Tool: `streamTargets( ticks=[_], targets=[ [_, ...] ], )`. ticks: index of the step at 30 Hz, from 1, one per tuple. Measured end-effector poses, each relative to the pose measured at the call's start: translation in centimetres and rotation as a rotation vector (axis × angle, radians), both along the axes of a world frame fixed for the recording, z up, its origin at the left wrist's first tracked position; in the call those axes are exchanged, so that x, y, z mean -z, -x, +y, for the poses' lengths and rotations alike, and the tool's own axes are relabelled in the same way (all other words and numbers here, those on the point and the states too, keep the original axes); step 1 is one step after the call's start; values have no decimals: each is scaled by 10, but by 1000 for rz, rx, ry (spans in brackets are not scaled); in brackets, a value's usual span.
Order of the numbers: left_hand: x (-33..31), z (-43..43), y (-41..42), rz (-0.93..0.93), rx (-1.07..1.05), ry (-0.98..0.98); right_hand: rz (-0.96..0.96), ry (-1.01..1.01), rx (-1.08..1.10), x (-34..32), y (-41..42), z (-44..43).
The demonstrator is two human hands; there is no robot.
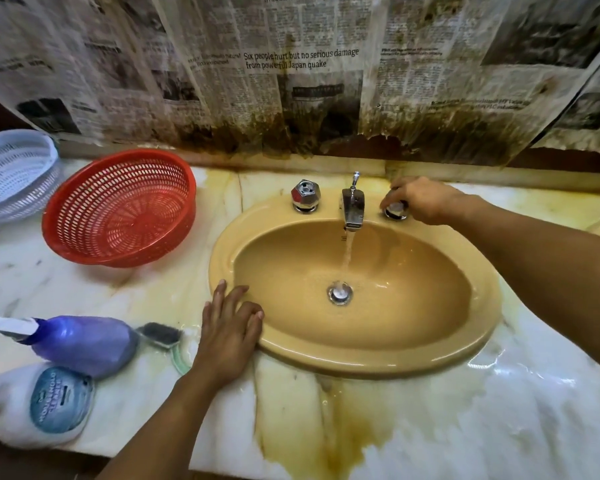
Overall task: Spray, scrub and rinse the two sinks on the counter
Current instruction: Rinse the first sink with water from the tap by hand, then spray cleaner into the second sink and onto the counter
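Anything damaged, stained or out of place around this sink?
Yes. The newspaper covering the wall is stained brown and torn along its bottom edge. Yellow-brown stains run down the counter below the sink.

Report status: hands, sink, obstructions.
Right hand grips right tap knob; left hand flat on sink rim. Water running from spout. Nothing blocking; brush and spray bottle lie on counter, left.

Only the person's two arms show, each bare from the hand back to the edge of the view. The left hand has slim fingers with short, plain nails. The right hand is likewise bare, and its forearm looks broad near the camera.
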State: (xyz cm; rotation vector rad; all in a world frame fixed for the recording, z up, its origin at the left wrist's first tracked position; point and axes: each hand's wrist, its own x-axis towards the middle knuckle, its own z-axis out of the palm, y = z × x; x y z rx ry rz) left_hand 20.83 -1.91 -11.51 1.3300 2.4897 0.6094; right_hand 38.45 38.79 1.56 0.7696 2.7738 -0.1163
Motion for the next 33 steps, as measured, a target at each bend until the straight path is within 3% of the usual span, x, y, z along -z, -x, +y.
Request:
streamTargets(
  ticks=[6,13,19,23,28,31,33],
  targets=[
    [1,0,1,-15,9,21,-7,-35,197,6,7,-4],
    [0,0,0,-25,4,21,206,121,660,17,31,-9],
    [-5,2,0,-49,-2,48,375,151,885,27,39,-11],
    [-13,3,0,-85,5,79,480,126,943,38,33,-27],
    [-34,7,1,-208,20,185,735,554,941,27,-2,-99],
    [-62,-3,-8,-458,-85,3,739,697,855,19,-22,-160],
    [-79,-23,-18,-489,-202,-173,742,706,774,17,-32,-196]
  ],
)
